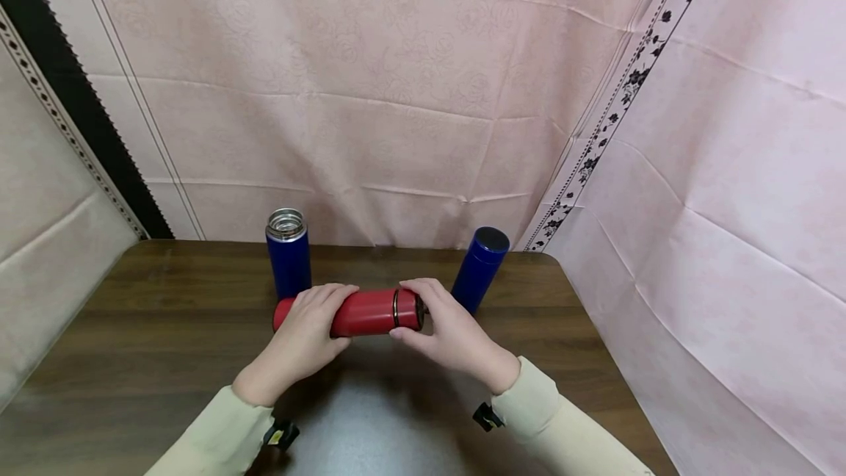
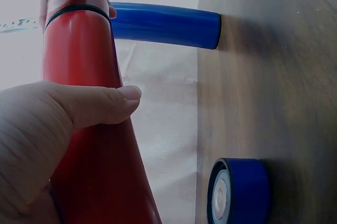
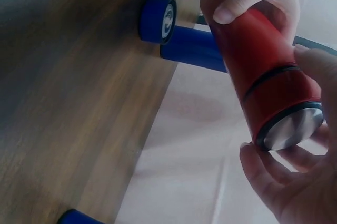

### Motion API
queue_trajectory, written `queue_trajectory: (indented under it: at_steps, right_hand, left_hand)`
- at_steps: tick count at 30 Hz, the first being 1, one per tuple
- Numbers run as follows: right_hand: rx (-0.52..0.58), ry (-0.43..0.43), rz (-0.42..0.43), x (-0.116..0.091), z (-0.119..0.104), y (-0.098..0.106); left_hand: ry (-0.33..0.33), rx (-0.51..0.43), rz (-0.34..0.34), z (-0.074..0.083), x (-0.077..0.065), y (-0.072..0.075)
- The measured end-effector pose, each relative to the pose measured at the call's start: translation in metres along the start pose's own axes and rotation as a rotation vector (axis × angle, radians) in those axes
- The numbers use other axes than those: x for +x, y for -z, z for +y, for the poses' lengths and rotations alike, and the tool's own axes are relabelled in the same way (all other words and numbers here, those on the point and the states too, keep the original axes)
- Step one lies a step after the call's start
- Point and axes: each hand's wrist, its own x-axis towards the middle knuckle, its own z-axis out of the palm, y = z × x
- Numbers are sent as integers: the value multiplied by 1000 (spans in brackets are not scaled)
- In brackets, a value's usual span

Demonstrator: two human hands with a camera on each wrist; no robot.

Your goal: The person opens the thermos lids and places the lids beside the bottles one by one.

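Observation:
A red vacuum flask (image 1: 370,312) is held sideways above the table between both hands. My left hand (image 1: 306,330) grips its body, the thumb (image 2: 108,103) lying across the red side in the left wrist view. Around the cap end, my right hand (image 1: 456,325) has its fingers and thumb curled; the cap (image 3: 287,103) has a shiny metal top and a dark ring at its seam. A blue flask (image 1: 288,263) without its lid stands behind the left hand, its steel mouth showing. Behind the right hand stands a capped blue flask (image 1: 477,270).
A loose blue lid (image 2: 247,190) sits inner side up on the table, hidden in the head view. The brown wooden table (image 1: 165,314) ends at a pink patterned cloth (image 1: 396,131) at the back. More cloth hangs at both sides.

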Motion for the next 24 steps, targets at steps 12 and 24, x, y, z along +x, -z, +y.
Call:
queue_trajectory:
  at_steps: [12, 24]
  right_hand:
    - [230, -246, -152, -1, 8, 2]
    - [109, -224, -213, 0, 12, -7]
  left_hand:
    - [-33, 41, -1, -1, -3, -2]
    - [-90, 144, -27, -4, -1, -2]
